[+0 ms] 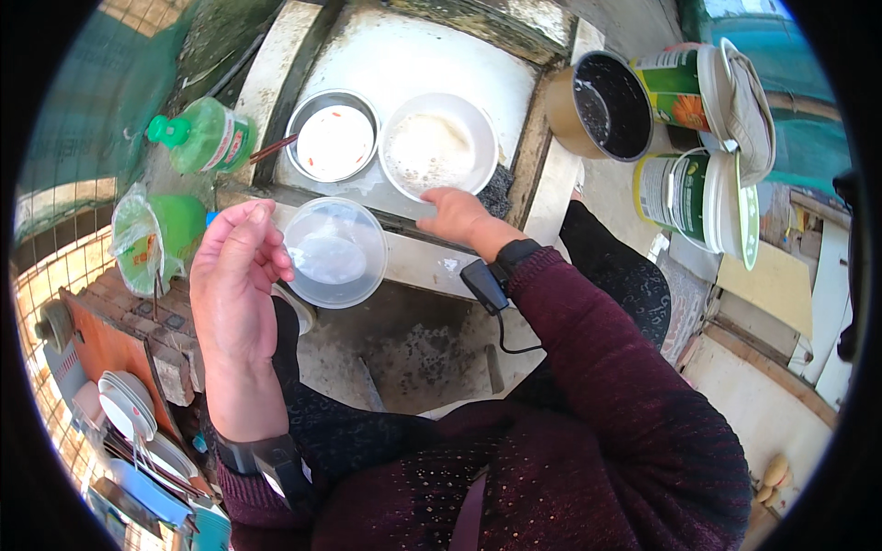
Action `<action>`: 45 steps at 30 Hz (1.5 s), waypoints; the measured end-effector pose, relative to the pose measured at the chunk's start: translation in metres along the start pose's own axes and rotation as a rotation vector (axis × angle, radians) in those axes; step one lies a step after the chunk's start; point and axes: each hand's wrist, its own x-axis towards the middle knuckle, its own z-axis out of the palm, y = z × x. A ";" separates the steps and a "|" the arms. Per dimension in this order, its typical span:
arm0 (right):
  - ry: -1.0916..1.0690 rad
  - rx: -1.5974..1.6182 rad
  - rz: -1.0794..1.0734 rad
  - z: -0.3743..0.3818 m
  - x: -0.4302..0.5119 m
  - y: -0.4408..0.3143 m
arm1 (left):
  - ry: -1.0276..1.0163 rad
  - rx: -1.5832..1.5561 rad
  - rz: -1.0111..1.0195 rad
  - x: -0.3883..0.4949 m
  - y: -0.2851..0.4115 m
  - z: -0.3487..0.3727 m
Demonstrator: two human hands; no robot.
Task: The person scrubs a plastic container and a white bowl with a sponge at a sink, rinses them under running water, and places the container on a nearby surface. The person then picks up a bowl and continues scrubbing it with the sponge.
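Note:
My right hand (455, 217) touches or nearly touches the near rim of a white plastic bowl (439, 146) with cloudy, frothy liquid in it. A dark scouring pad (495, 192) lies at that bowl's right. To the left stands a steel bowl (292, 144) around a white dish (334, 142) with red marks, brown chopsticks (273, 149) at its side. My left hand (240, 275) is raised with curled fingers, beside a clear plastic bowl (372, 255); whether anything is in the fingers cannot be told.
A green detergent bottle (219, 138) and a cut green container (176, 227) under plastic film stand left. A black-lined pot (563, 113) and green-labelled buckets (672, 189) are at the right. Stacked dishes (129, 406) sit at lower left. The white basin (413, 41) has a raised edge.

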 end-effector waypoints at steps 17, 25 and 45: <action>0.214 -0.032 0.533 -0.045 0.081 0.136 | -0.032 0.056 -0.591 0.068 -0.090 0.068; 0.246 0.252 0.611 -0.043 0.097 0.141 | -0.032 0.074 -0.616 0.068 -0.100 0.075; 0.252 0.227 0.434 -0.021 0.115 0.166 | 0.079 0.033 -0.638 0.050 -0.092 0.060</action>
